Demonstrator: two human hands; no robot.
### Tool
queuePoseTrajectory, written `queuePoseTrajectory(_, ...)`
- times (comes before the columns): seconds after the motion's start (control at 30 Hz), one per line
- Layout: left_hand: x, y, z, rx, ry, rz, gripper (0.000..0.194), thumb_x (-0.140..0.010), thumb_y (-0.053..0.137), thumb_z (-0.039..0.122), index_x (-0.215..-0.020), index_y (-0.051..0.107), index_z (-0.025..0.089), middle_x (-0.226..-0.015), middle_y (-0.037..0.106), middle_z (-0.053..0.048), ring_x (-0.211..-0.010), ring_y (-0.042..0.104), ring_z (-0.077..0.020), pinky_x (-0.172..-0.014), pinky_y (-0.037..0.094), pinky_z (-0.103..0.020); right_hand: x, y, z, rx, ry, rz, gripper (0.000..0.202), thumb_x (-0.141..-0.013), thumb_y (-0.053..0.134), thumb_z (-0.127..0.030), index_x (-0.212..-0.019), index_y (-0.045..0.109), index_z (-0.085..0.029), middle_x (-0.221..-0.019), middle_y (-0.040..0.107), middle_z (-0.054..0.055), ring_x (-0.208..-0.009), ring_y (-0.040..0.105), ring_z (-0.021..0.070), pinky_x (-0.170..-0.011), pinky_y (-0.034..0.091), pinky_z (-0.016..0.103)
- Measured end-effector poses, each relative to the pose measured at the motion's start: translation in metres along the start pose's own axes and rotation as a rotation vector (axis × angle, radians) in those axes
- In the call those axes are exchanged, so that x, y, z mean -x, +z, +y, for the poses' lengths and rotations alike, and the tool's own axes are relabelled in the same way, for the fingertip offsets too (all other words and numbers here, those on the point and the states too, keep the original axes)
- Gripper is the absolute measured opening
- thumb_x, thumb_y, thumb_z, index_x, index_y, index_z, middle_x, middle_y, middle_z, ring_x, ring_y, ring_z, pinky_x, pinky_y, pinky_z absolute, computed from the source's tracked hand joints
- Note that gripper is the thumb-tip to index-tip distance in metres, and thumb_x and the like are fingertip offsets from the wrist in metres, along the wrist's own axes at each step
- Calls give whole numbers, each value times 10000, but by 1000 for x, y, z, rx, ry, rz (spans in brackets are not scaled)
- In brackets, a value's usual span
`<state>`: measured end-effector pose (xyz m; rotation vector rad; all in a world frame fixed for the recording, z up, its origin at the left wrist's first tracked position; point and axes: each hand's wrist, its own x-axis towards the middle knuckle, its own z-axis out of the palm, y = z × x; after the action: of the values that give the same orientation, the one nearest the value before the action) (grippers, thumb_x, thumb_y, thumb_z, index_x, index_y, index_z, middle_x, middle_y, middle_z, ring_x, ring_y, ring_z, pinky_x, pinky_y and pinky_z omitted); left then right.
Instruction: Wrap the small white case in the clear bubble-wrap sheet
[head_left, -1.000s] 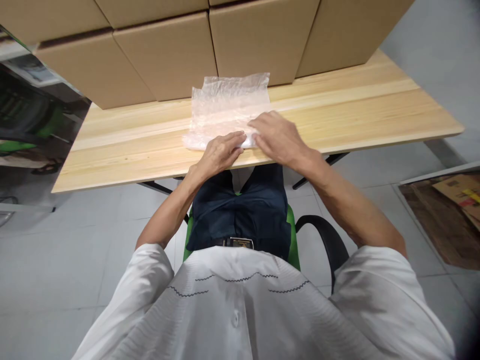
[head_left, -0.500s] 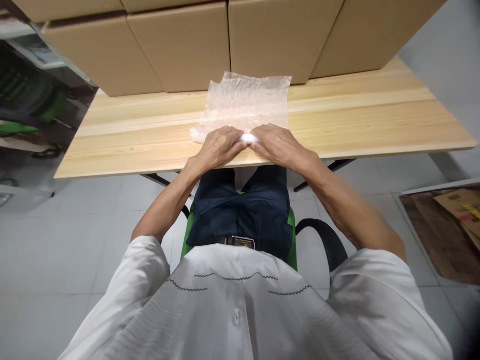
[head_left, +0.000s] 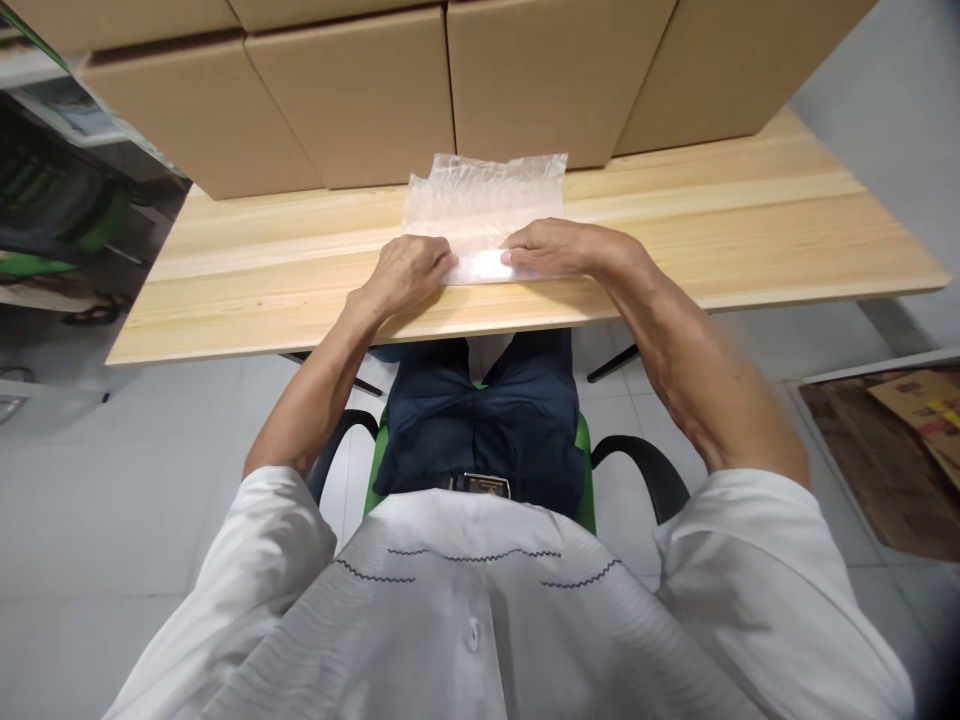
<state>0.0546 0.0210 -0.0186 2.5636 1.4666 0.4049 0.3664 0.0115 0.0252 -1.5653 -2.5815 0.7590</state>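
A crinkled, translucent sheet of plastic wrap (head_left: 487,198) lies on the wooden table, its far edge close to the cardboard boxes. Along its near side the wrap forms a whitish rolled bundle (head_left: 478,267); whatever may be inside is hidden. My left hand (head_left: 409,270) is closed at the bundle's left end, fingers curled and knuckles up. Over the right part lies my right hand (head_left: 553,247), thumb and fingers pressed onto the wrap. Between the two hands a short bright stretch of the bundle shows.
Large cardboard boxes (head_left: 352,100) stand stacked along the back of the wooden table (head_left: 750,230). Its front edge runs just above my lap. A green chair with black armrests (head_left: 641,465) is under me. Flattened cardboard (head_left: 892,450) lies on the floor at right.
My hands have moved apart, the left one outward and the right one slightly up the sheet. More of the whitish bundle shows between them, and it sits slightly farther from the table's front edge.
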Motion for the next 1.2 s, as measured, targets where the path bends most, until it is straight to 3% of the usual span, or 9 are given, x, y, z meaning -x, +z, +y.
queuePoseTrajectory(0.13, 8, 4, -18, 28, -4, 73, 323, -1171, 624, 417, -1174, 913, 274, -994, 867, -139, -1109, 801, -382, -1116, 638, -557, -3, 3, -2, 65, -18, 16, 407, -1250, 598, -545, -1202, 901, -277, -1209, 929, 124, -1151, 805, 366, -989, 563, 471)
queuePoseTrajectory(0.23, 12, 1, -30, 50, -44, 89, 301, -1139, 656, 423, -1169, 916, 276, -1011, 897, -141, -1053, 815, -378, -1076, 672, -563, -4, 5, -3, 119, -13, 35, 380, -1241, 594, -470, -1290, 909, -263, -1317, 946, 147, -1159, 826, 355, -970, 584, 449)
queuePoseTrajectory(0.4, 25, -4, -49, 45, -141, 135, 295, -1112, 683, 433, -1202, 921, 284, -1095, 938, -158, -1076, 840, -405, -1072, 688, -593, -3, 6, -5, 152, 44, 40, 378, -1230, 579, -370, -1286, 915, -207, -1401, 941, 199, -1188, 844, 366, -1004, 598, 478)
queuePoseTrajectory(0.53, 41, -13, -60, -32, -184, 213, 407, -1147, 662, 476, -1408, 901, 276, -1254, 924, -183, -1240, 834, -422, -1172, 674, -599, 8, 4, -5, 168, 67, 61, 357, -1259, 611, -390, -1299, 919, -213, -1396, 936, 185, -1253, 840, 372, -1071, 587, 480)
queuePoseTrajectory(0.7, 44, -12, -31, -53, -39, 262, 490, -1253, 640, 584, -1606, 803, 286, -1560, 824, -221, -1535, 752, -473, -1352, 574, -667, 28, 15, -11, 304, 30, 295, 454, -1301, 520, -401, -1474, 865, -162, -1549, 854, 261, -1440, 751, 455, -1192, 577, 581)
queuePoseTrajectory(0.8, 31, 9, 4, -1, 129, 180, 515, -1273, 655, 622, -1663, 765, 305, -1646, 787, -214, -1580, 725, -477, -1367, 558, -675, 31, 37, -15, 330, -99, 390, 395, -1272, 564, -327, -1527, 830, -184, -1601, 835, 242, -1516, 701, 455, -1254, 570, 589)
queuePoseTrajectory(0.93, 10, 42, 34, 21, 206, 93, 435, -1263, 660, 483, -1614, 791, 261, -1655, 790, -227, -1547, 730, -475, -1346, 577, -675, 21, 64, -10, 364, -153, 391, 361, -1229, 591, -252, -1492, 827, -178, -1498, 868, 231, -1416, 739, 416, -1189, 600, 532)
queuePoseTrajectory(1.03, 3, 53, 36, 10, 202, 63, 358, -1255, 653, 401, -1536, 811, 245, -1599, 819, -229, -1514, 746, -467, -1326, 585, -662, 17, 69, -9, 372, -130, 392, 376, -1207, 586, -215, -1492, 823, -157, -1494, 873, 250, -1377, 755, 413, -1138, 608, 511)
queuePoseTrajectory(1.2, 11, 49, 25, -19, 234, 63, 350, -1274, 629, 426, -1513, 811, 246, -1542, 845, -236, -1490, 759, -463, -1303, 588, -653, 27, 66, -28, 371, -81, 338, 378, -1239, 563, -243, -1486, 823, -122, -1522, 869, 304, -1381, 779, 444, -1102, 583, 506)
